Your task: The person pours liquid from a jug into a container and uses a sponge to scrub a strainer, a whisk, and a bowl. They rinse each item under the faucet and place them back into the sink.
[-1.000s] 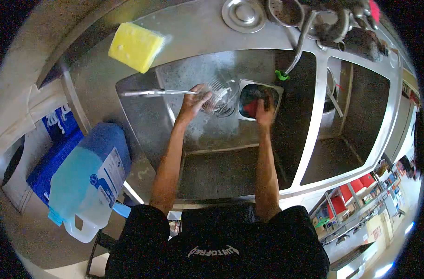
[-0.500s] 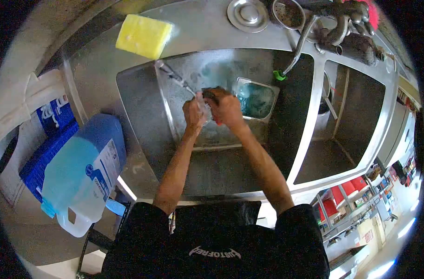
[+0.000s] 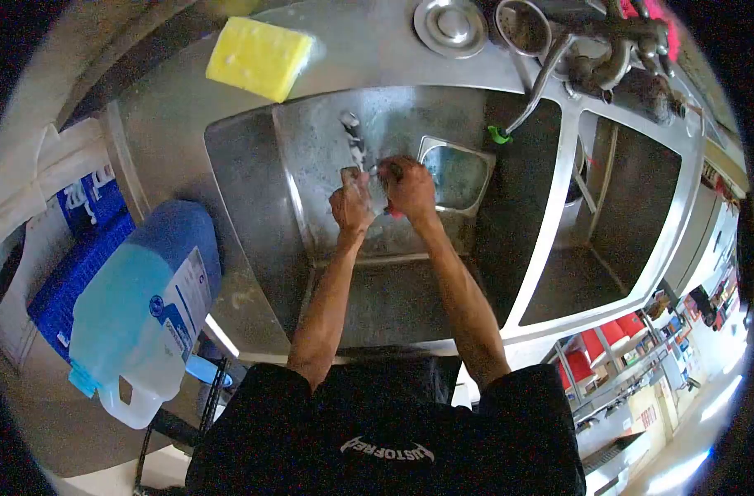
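Over sink basin [image 3: 253, 190], L hand [image 3: 350, 205] holding utensil [image 3: 352, 139], R hand [image 3: 410, 188] beside it

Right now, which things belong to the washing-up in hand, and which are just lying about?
In use: left hand, metal utensil, right hand, red scrubber, metal tub of bluish water.
Lying about: yellow sponge, blue jug, round lid, tap.
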Demonstrator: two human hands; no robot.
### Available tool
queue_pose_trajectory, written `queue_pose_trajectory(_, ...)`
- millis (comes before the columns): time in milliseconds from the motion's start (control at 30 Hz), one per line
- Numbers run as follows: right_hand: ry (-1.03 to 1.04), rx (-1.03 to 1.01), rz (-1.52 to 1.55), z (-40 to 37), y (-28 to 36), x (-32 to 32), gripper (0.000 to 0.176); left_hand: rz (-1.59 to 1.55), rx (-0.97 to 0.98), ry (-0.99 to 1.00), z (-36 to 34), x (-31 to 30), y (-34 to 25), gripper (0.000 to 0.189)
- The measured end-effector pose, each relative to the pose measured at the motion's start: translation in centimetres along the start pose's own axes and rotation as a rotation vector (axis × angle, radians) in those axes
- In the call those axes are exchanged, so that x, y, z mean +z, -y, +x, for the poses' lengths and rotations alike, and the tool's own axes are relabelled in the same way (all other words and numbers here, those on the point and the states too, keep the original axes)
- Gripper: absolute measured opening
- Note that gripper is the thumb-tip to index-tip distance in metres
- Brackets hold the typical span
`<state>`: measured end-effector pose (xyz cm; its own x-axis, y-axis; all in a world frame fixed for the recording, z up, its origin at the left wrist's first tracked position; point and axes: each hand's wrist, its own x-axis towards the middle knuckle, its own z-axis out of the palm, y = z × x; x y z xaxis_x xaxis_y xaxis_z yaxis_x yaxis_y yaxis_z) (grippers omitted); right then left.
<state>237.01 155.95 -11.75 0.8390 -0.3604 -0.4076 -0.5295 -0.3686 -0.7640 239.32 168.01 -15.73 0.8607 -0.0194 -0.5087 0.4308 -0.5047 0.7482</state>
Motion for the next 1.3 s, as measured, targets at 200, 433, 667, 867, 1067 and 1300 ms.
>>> queue_pose_trajectory(200,0.001,0.051,-0.127,0.8,-0.5,-1.4,0.017,0.482,0.236,0.060,0.1,-0.4,-2.4,0.021)
queue_pose_trajectory(433,-0.057,-0.149,-0.086,0.2,0.2,-1.8,0.019,0.363,0.316,0.034,1.0,-0.1,-1.5,0.016)
queue_pose_trajectory(667,-0.058,-0.160,-0.157,-0.3,1.2,-2.1,0.017,0.303,0.429,-0.004,1.6,0.4,-0.9,0.014)
queue_pose_trajectory(867,-0.182,-0.190,-0.101,-1.5,1.2,-0.5,0.015,0.425,0.360,0.009,1.7,0.3,-0.5,0.017)
queue_pose_trajectory(1067,-0.140,-0.048,-0.082,0.6,1.2,-1.9,0.022,0.372,0.431,-0.086,3.4,0.1,-4.8,0.012)
queue_pose_trajectory(1300,-0.216,0.012,0.023,1.6,0.9,-4.7,0.019,0.411,0.233,-0.016,2.1,-0.3,-5.4,0.022)
